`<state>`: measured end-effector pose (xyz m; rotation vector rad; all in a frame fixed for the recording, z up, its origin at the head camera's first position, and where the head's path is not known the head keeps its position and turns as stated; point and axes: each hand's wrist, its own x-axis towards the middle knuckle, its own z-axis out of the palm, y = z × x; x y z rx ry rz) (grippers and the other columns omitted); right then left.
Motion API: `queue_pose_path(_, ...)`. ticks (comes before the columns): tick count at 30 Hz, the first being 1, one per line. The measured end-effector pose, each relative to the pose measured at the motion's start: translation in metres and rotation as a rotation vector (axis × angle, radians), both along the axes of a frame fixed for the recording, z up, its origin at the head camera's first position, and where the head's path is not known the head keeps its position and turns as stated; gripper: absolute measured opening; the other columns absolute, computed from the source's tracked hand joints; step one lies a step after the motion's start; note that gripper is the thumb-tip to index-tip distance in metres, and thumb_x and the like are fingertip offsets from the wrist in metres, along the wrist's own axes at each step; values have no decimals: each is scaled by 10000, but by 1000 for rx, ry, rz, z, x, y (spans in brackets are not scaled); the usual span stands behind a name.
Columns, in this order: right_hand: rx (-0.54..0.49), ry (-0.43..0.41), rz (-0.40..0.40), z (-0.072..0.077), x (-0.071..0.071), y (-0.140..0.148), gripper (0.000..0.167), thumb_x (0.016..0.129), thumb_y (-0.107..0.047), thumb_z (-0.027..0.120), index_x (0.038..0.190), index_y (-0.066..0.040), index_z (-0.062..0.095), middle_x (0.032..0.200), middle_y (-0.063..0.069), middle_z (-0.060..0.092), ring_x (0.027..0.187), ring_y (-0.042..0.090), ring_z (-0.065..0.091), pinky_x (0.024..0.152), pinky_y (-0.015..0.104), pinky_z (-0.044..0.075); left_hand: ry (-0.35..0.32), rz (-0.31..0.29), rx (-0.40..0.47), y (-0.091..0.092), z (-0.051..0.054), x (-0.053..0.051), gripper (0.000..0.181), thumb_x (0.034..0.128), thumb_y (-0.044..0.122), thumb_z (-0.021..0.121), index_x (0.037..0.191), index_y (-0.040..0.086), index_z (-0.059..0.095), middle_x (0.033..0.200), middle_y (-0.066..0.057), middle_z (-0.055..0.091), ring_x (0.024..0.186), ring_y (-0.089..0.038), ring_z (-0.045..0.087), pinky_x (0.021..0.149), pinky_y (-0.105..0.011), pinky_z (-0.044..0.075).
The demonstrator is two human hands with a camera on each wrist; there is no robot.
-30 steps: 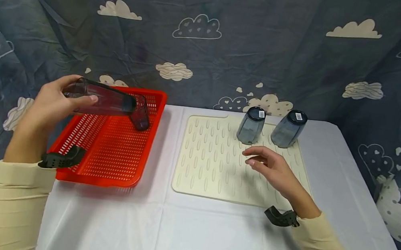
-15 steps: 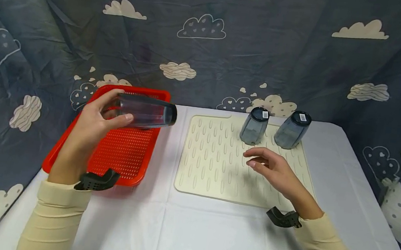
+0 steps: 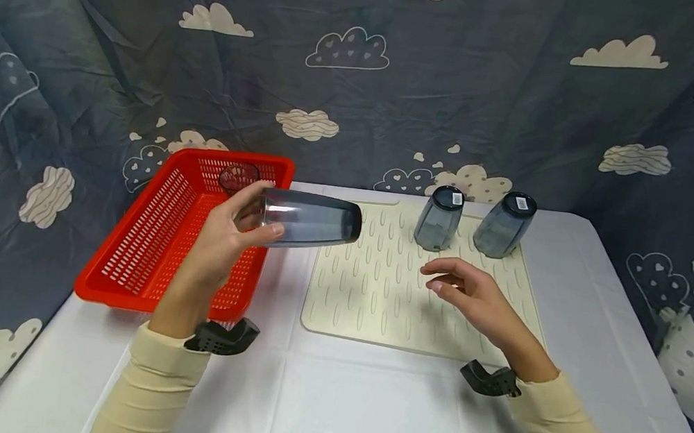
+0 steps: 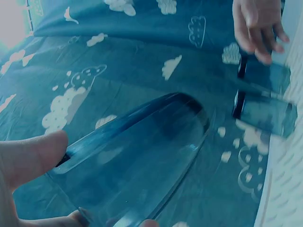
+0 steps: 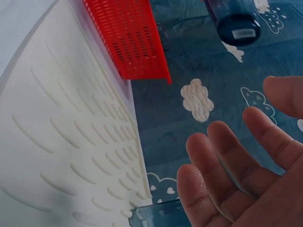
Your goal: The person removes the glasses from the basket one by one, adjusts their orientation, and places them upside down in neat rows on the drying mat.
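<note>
My left hand (image 3: 219, 242) grips a smoky blue drinking glass (image 3: 312, 220) near its rim, the glass lying sideways in the air with its dark base toward the right. It hangs between the red basket (image 3: 124, 247) and the cream drying mat (image 3: 346, 293). The left wrist view shows the thumb along one side of this glass (image 4: 137, 156) and fingertips on the other. Over the mat hovers my right hand (image 3: 471, 291), fingers loosely bent, holding nothing. Two similar glasses, one nearer the middle (image 3: 439, 218) and one farther right (image 3: 505, 225), stand upside down behind it on the mat.
Another glass (image 3: 239, 177) is in the basket's back right corner, partly behind my left hand. A white cloth (image 3: 329, 403) covers the table. Behind it hangs a dark curtain (image 3: 434, 92) with cloud prints.
My left hand has carried the glass rightward, out from over the basket to the mat's left edge. The right hand has stayed nearly still.
</note>
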<state>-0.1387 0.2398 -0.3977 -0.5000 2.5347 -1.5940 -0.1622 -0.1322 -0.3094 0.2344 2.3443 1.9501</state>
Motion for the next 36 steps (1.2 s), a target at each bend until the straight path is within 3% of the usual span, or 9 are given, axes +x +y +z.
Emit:
queue_pose_path(4, 3, -6, 4, 1, 0, -2, 290, 1005, -135, 567, 1272, -24, 585, 1293, 212, 596, 1046, 6, 632, 887, 166, 527, 8, -10, 78, 20, -11, 6, 675, 857, 36, 678, 1474, 152, 428, 1387, -143, 496, 1204, -313, 533, 871, -298, 565)
queue_pose_path(11, -15, 0, 6, 2, 1, -2, 295, 1003, -124, 566, 1275, -13, 580, 1285, 195, 603, 1052, 27, 644, 886, 175, 529, -30, -57, 135, 40, -28, 13, 756, 830, -1, 689, 1511, 131, 388, 1412, -153, 478, 1225, -309, 526, 855, -249, 534)
queue_pose_path(15, -59, 4, 8, -2, 1, -3, 315, 1008, -121, 554, 1297, 3, 559, 1286, 191, 595, 1045, 29, 651, 874, 180, 534, -10, -95, 190, 47, -39, 15, 741, 821, -20, 679, 1495, 98, 397, 1405, -175, 477, 1197, -301, 533, 834, -233, 544)
queue_pose_path(21, -126, 6, 21, 3, 2, -8, 533, 1001, -75, 550, 1486, 4, 343, 1413, 251, 487, 1081, 14, 621, 880, 153, 520, 53, -147, 266, 57, -54, 16, 709, 810, -26, 666, 1467, 74, 420, 1375, -177, 484, 1156, -248, 526, 811, -245, 543)
queue_pose_path(27, -136, -31, 34, 13, 4, -19, 767, 962, -71, 616, 1583, -94, 166, 1537, 265, 356, 1099, -11, 587, 878, 155, 519, 90, -235, 349, 61, -58, 16, 736, 791, -39, 672, 1470, 44, 401, 1355, -121, 477, 1162, -241, 502, 812, -226, 550)
queue_pose_path(33, -244, -40, 73, 15, 5, -26, 835, 917, 21, 638, 1582, -69, 141, 1516, 251, 313, 1116, -4, 572, 884, 146, 523, 101, -281, 377, 65, -57, 18, 759, 800, -5, 710, 1482, 37, 380, 1367, -105, 465, 1170, -234, 503, 826, -239, 557)
queue_pose_path(36, -305, -19, 103, 14, 6, -29, 806, 911, 53, 630, 1568, -31, 170, 1482, 177, 350, 1165, -1, 558, 892, 151, 526, 109, -296, 392, 66, -58, 19, 762, 803, 7, 728, 1479, 30, 376, 1367, -105, 462, 1177, -236, 499, 839, -247, 557)
